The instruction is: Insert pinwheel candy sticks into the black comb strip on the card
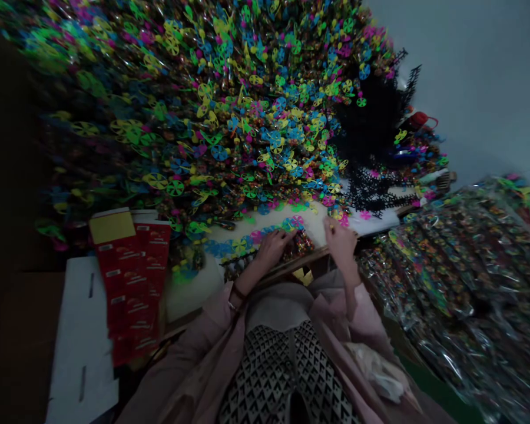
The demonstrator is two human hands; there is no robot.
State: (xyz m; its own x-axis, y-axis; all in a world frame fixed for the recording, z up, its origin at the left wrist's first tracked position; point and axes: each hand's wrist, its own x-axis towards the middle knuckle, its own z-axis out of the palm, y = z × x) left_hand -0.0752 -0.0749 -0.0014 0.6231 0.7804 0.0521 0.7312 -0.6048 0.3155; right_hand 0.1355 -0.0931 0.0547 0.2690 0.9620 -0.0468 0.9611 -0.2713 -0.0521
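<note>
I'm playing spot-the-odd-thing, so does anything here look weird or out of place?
Maybe the black lattice pieces, right of the big pile of bright fan-topped things: dark and jagged, they lie loosely jumbled beside all those colours. They may belong there, though. I can't see anything clearly broken.

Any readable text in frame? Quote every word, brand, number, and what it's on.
Nothing legible.
Red printed sheets with a yellow top panel: pale lettering and small pale boxes, too blurred to read.
Multicoloured plastic spoked wheels: no lettering discernible.
</note>
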